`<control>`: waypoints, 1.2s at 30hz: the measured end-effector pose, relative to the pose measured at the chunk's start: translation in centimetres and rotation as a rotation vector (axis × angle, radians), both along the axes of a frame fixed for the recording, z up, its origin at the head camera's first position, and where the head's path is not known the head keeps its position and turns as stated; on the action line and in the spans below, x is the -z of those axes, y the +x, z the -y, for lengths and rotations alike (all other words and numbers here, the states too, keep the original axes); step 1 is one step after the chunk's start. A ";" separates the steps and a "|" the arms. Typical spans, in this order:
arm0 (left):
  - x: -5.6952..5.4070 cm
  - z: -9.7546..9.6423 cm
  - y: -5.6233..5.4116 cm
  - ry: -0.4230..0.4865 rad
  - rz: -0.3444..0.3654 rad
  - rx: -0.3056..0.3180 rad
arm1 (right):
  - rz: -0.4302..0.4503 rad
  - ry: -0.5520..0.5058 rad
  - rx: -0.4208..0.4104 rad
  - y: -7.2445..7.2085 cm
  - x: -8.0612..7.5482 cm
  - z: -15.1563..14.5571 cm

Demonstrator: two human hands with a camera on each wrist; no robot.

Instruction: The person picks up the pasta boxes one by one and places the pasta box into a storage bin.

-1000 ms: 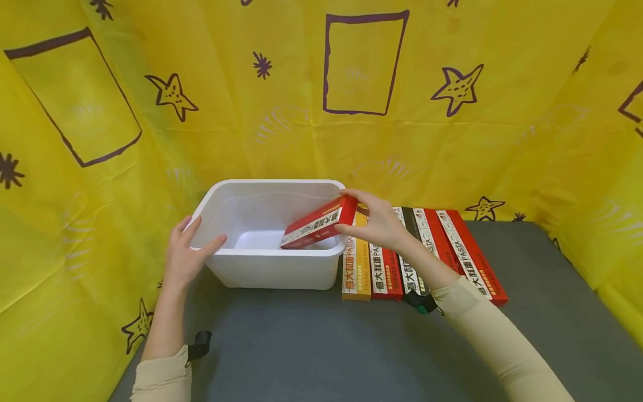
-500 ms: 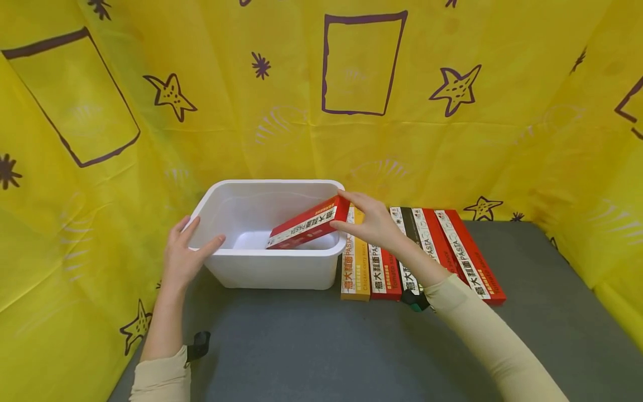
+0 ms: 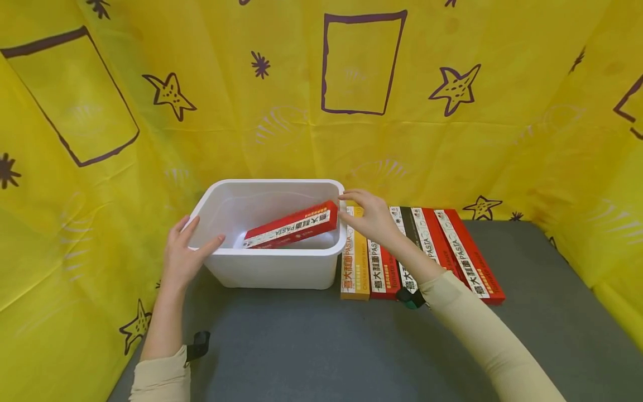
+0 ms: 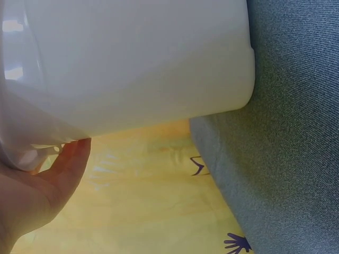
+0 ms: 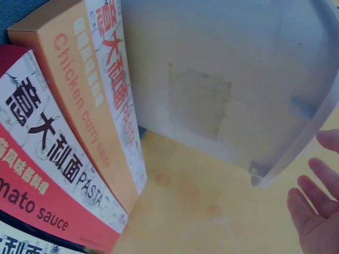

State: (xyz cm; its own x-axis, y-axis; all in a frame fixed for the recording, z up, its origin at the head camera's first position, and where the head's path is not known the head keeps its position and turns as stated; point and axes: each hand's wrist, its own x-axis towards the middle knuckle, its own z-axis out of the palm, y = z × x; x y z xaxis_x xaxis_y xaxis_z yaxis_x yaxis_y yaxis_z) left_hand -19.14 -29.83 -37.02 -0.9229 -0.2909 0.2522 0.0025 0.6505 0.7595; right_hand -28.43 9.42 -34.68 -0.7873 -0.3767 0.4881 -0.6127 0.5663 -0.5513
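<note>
A white plastic bin (image 3: 271, 271) stands on the grey table. Its left front corner rim is gripped by my left hand (image 3: 186, 251), the thumb over the front edge; in the left wrist view the fingers of that hand (image 4: 39, 196) curl at the rim. Inside the bin a red pasta box (image 3: 291, 228) lies slanted, its right end higher, near the right wall. My right hand (image 3: 374, 218) is just at the bin's right rim, fingers spread and off the box. The right wrist view shows this hand (image 5: 318, 206) empty beside the bin's outer wall.
Right of the bin several pasta boxes lie in a row: a yellow chicken curry one (image 3: 355, 262), a red tomato one (image 3: 385, 279), a black-and-white one and more red ones, ending with a red box (image 3: 474, 257). A yellow patterned cloth (image 3: 281, 151) hangs behind and at both sides.
The red pasta box has slid left and down into the bin, and my right hand has let go of it, fingers spreading. My left hand stays on the rim.
</note>
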 end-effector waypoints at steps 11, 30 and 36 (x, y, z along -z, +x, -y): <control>0.0 -0.1 -0.1 0.001 -0.005 -0.005 | 0.031 -0.064 -0.007 0.9 0.9 -1.9; 0.1 -0.1 0.0 0.008 -0.003 -0.016 | 0.305 -0.195 0.090 2.9 3.3 -5.9; 0.1 -0.1 -0.1 0.005 0.005 -0.016 | 0.392 -0.244 0.081 3.6 4.6 -7.7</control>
State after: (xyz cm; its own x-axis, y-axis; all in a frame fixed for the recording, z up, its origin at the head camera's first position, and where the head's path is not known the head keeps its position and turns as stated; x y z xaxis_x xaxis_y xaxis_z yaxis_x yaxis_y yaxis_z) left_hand -19.23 -29.73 -37.09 -0.9195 -0.3066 0.2459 -0.0115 0.6464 0.7629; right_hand -24.79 17.08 -39.28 -0.9522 -0.2171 0.2150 -0.2909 0.4287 -0.8553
